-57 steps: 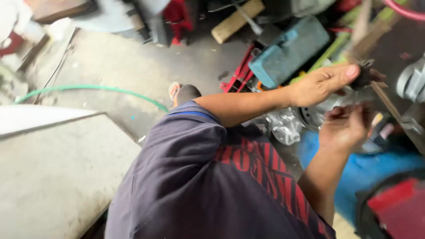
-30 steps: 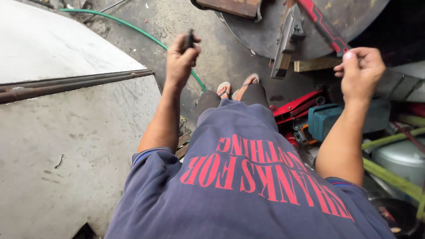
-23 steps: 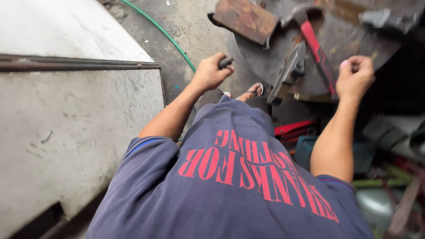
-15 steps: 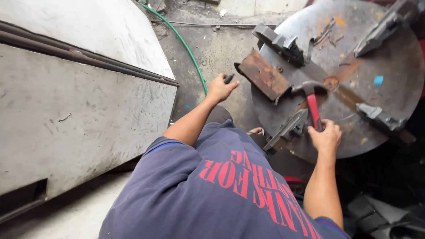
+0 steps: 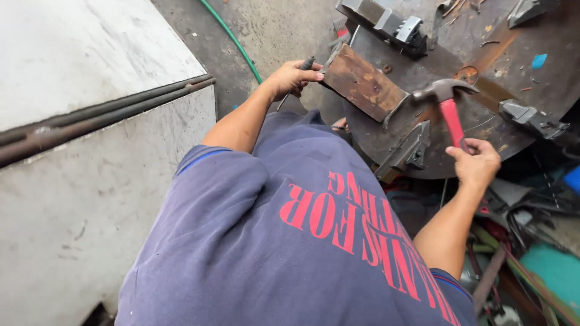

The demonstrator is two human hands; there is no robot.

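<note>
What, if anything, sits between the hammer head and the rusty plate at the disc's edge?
Nothing visible does. The hammer in the right hand has its head just right of the rusty plate, with only bare round disc between them. The left hand grips a small dark tool at the plate's far corner.

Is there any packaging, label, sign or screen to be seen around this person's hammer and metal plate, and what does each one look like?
No packages, signs or screens show.
Printed lettering: a block of large red letters across the dark blue T-shirt, upside down from this view.
Possible sticker: a small bright blue patch on the round rusty steel table, upper right; too small to tell whether it is a label.
</note>
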